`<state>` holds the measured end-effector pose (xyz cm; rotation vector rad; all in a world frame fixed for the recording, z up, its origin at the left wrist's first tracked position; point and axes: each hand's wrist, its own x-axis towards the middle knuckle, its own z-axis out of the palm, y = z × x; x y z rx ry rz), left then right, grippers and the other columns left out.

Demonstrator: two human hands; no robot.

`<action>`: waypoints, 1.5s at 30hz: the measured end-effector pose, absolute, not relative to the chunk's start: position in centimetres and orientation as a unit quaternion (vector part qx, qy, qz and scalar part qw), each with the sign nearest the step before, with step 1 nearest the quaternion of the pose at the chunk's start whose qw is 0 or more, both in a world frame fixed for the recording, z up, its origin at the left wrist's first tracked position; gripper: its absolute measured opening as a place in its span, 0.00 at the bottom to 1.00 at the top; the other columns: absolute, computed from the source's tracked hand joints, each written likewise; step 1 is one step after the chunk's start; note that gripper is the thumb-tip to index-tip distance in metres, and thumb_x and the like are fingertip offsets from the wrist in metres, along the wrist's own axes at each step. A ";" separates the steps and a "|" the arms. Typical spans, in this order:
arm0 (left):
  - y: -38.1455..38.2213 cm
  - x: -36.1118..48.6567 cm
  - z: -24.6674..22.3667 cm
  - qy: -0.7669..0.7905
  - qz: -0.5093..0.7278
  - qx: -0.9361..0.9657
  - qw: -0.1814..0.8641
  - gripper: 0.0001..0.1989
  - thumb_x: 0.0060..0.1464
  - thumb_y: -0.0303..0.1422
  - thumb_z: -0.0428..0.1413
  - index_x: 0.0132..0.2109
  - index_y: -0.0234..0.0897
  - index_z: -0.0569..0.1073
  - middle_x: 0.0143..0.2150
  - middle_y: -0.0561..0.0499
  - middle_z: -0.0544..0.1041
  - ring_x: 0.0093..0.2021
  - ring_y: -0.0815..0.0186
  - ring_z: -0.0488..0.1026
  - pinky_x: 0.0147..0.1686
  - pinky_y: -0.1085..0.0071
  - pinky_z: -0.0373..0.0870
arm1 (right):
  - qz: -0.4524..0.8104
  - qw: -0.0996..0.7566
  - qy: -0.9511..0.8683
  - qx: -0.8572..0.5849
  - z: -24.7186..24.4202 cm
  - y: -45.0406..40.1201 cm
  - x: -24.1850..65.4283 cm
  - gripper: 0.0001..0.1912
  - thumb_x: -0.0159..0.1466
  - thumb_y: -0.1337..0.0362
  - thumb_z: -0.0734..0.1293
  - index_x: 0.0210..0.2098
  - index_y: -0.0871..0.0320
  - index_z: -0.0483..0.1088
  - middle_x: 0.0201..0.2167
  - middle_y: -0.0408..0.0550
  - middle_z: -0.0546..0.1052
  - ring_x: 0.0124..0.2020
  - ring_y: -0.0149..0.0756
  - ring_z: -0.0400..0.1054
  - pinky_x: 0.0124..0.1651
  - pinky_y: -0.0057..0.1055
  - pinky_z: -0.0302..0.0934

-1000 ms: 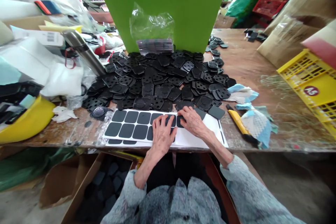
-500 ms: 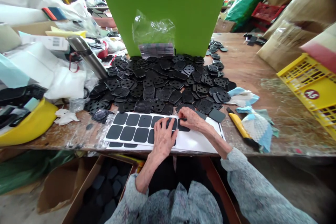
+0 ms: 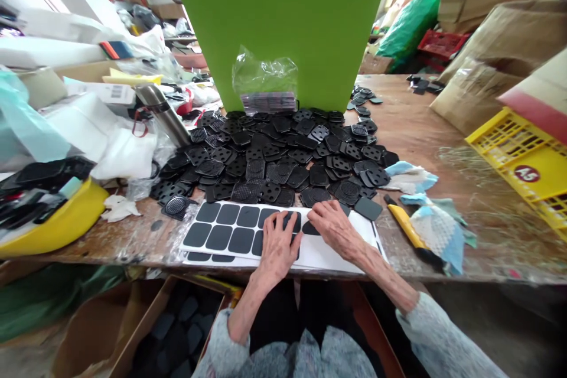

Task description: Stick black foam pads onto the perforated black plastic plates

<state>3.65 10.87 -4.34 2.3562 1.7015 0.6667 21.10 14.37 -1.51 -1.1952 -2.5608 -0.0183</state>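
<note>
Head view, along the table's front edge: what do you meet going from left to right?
Yellow bowl-shaped container → crumpled white paper → white sheet of black adhesive pads → left hand → right hand → yellow-handled tool → blue-and-white rag → yellow crate.

Both forearms reach forward over the near edge of the bench, the left hand [image 3: 278, 243] lying flat, palm down with fingers spread, and the right hand [image 3: 335, 225] just beside it, palm down, its fingers bent and pressed downward, wrists close together, sleeves pushed back.
</note>
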 end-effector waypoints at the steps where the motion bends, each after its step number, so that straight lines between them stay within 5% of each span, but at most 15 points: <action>1: 10.8 3.6 -4.3 0.566 0.224 0.789 0.085 0.21 0.59 0.35 0.46 0.59 0.38 0.63 0.55 0.41 0.63 0.54 0.53 0.56 0.53 0.52 0.58 | 0.010 0.184 -0.888 -0.422 -1.5 14.0 21.7 0.10 0.63 0.74 0.57 0.35 0.57 0.67 0.35 0.50 0.70 0.38 0.39 0.61 0.44 0.37 0.55; 6: 10.9 3.0 -3.7 0.558 0.225 0.790 0.116 0.20 0.59 0.35 0.45 0.57 0.37 0.65 0.55 0.41 0.63 0.53 0.53 0.58 0.51 0.53 0.61 | 0.143 0.350 -0.796 -0.473 -0.8 12.0 24.9 0.07 0.65 0.67 0.57 0.37 0.55 0.66 0.37 0.48 0.68 0.39 0.36 0.64 0.41 0.33 0.60; 11: 16.0 2.0 -0.2 0.588 0.186 0.777 0.130 0.18 0.59 0.37 0.45 0.53 0.37 0.68 0.45 0.44 0.70 0.47 0.59 0.65 0.50 0.61 0.62 | 0.215 0.412 -0.686 -0.560 -0.7 9.7 26.5 0.05 0.64 0.63 0.58 0.34 0.55 0.63 0.30 0.45 0.67 0.31 0.34 0.63 0.36 0.31 0.58; 16: 22.5 2.3 1.4 0.669 0.149 0.723 0.082 0.23 0.49 0.35 0.55 0.53 0.34 0.67 0.49 0.36 0.68 0.52 0.44 0.60 0.49 0.48 0.55 | 0.357 0.457 -0.568 -0.584 -2.2 7.2 26.3 0.14 0.63 0.56 0.60 0.46 0.54 0.62 0.28 0.43 0.66 0.30 0.35 0.62 0.35 0.32 0.58; 21: 24.3 2.7 0.6 0.671 0.157 0.710 0.146 0.23 0.43 0.29 0.58 0.50 0.36 0.70 0.46 0.39 0.70 0.52 0.47 0.62 0.49 0.52 0.56 | 0.441 0.499 -0.451 -0.594 -3.9 4.9 25.5 0.15 0.59 0.50 0.63 0.34 0.55 0.65 0.24 0.43 0.67 0.26 0.34 0.62 0.31 0.31 0.56; 26: 24.6 2.0 1.9 0.656 0.244 0.669 0.251 0.28 0.37 0.27 0.59 0.51 0.35 0.68 0.46 0.39 0.70 0.53 0.47 0.63 0.51 0.54 0.57 | 0.465 0.541 -0.388 -0.584 -3.8 3.8 25.4 0.17 0.56 0.47 0.64 0.32 0.55 0.65 0.22 0.41 0.67 0.26 0.32 0.61 0.30 0.29 0.55; 30: 23.0 0.7 3.6 0.608 0.316 0.618 0.385 0.23 0.48 0.35 0.52 0.52 0.33 0.66 0.40 0.42 0.75 0.42 0.56 0.73 0.43 0.59 0.67 | 0.480 0.541 -0.378 -0.578 -3.0 3.6 25.5 0.16 0.55 0.49 0.67 0.31 0.55 0.66 0.23 0.40 0.65 0.26 0.30 0.58 0.29 0.27 0.53; 36: 16.9 0.9 4.0 0.390 0.467 0.258 0.751 0.16 0.53 0.33 0.47 0.43 0.27 0.71 0.37 0.39 0.77 0.36 0.58 0.75 0.39 0.60 0.72 | 0.553 0.530 -0.344 -0.543 -2.0 3.7 24.0 0.16 0.55 0.52 0.69 0.37 0.56 0.67 0.27 0.41 0.66 0.27 0.28 0.59 0.31 0.25 0.55; 45: 12.4 3.0 2.7 0.332 0.465 0.095 0.815 0.22 0.59 0.40 0.46 0.44 0.23 0.73 0.37 0.36 0.76 0.37 0.56 0.75 0.41 0.56 0.72 | 0.609 0.525 -0.359 -0.473 0.4 3.5 23.3 0.09 0.62 0.57 0.65 0.34 0.55 0.63 0.28 0.40 0.65 0.32 0.29 0.58 0.38 0.26 0.53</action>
